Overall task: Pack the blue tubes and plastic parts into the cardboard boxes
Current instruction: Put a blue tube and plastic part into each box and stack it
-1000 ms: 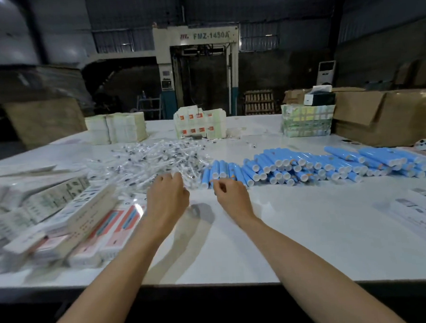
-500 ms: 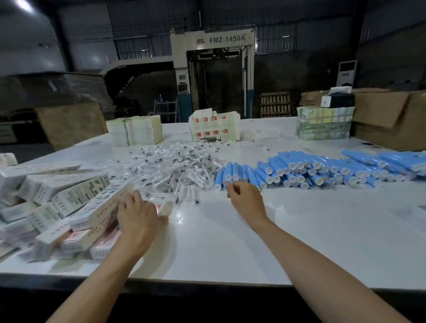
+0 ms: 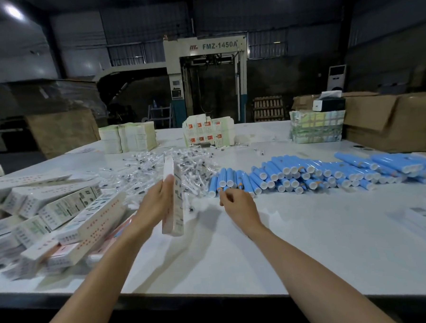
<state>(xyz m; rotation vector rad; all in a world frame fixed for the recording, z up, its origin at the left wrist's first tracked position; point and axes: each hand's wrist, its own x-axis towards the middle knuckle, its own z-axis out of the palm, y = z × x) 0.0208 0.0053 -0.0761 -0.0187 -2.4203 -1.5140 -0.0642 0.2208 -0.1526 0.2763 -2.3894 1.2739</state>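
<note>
My left hand point(image 3: 155, 204) holds a long white cardboard box point(image 3: 172, 200) on end, lifted above the white table point(image 3: 297, 243) in front of the pile of clear plastic parts point(image 3: 158, 169). My right hand point(image 3: 239, 205) hovers with fingers curled at the near end of the leftmost blue tubes point(image 3: 229, 182), its fingertips close to an orange-tipped tube end; whether it pinches anything I cannot tell. Rows of blue tubes point(image 3: 331, 172) with white caps stretch to the right. A heap of long white boxes point(image 3: 49, 214) lies on the left.
Stacks of flat cartons point(image 3: 129, 137), point(image 3: 209, 133) and a wrapped bundle point(image 3: 315, 126) stand along the table's far side. Big brown cardboard boxes point(image 3: 390, 122) sit at the back right. Printed sheets point(image 3: 422, 214) lie at the right edge. A large machine stands behind.
My left hand went to the heap of boxes on the left, took one long white box and lifted it on end toward the middle. My right hand stayed by the leftmost tubes.
</note>
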